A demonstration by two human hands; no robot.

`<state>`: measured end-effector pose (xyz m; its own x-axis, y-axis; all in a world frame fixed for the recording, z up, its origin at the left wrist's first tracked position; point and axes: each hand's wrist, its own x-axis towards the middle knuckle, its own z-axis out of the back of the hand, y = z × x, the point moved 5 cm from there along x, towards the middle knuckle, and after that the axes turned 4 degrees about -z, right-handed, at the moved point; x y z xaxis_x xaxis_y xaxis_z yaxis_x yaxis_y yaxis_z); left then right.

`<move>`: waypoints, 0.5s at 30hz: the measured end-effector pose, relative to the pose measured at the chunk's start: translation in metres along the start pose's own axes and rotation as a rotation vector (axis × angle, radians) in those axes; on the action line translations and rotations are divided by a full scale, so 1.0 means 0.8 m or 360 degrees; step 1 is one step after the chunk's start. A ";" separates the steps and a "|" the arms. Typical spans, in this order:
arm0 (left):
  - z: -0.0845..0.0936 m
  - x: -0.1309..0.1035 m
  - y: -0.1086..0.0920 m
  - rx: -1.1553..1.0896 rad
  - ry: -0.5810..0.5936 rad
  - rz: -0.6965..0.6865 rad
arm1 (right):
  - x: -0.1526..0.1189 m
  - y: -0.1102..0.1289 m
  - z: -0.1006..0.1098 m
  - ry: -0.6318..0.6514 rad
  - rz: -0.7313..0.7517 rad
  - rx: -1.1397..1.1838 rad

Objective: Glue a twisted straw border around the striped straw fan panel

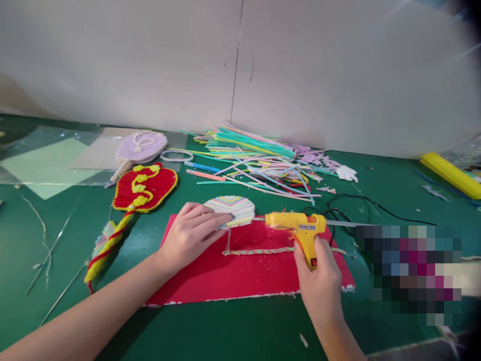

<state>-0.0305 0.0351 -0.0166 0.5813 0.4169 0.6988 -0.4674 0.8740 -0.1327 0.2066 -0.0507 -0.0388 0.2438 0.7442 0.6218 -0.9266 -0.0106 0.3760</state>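
My left hand (pixel 193 233) is closed on a striped pastel fan head (pixel 236 208) made of pipe cleaners, held above a red board (pixel 203 281). In my right hand (pixel 319 276) is a yellow hot glue gun (pixel 296 223), fingers wrapped round its handle. Its nozzle points left and meets or nearly meets the fan's right edge. A clear glue stick (pixel 349 223) sticks out of the gun's back. Below the fan, a twisted pastel pipe-cleaner strip (pixel 259 252) lies across the board, passing behind my right hand.
A red and yellow fan (pixel 145 188) and a lilac fan (pixel 141 146) lie at left. Behind the board is a pile of pastel pipe cleaners (pixel 251 143). A black cord (pixel 376 204) trails right, towards a yellow block (pixel 451 175). A grey wall (pixel 150 60) bounds the green table.
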 end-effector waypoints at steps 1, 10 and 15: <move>0.000 0.000 0.000 0.0003 -0.0003 -0.0005 | 0.000 0.000 0.000 0.0001 0.0001 -0.0004; 0.001 -0.001 -0.001 0.0008 -0.0024 0.0006 | -0.001 -0.005 -0.002 -0.0001 -0.0053 0.0013; 0.002 0.000 -0.002 0.0028 -0.0013 -0.0011 | -0.001 -0.007 -0.003 0.0031 -0.0095 0.0033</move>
<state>-0.0307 0.0332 -0.0149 0.5792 0.4089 0.7052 -0.4749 0.8724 -0.1158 0.2107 -0.0495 -0.0428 0.2924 0.7568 0.5847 -0.9044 0.0201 0.4262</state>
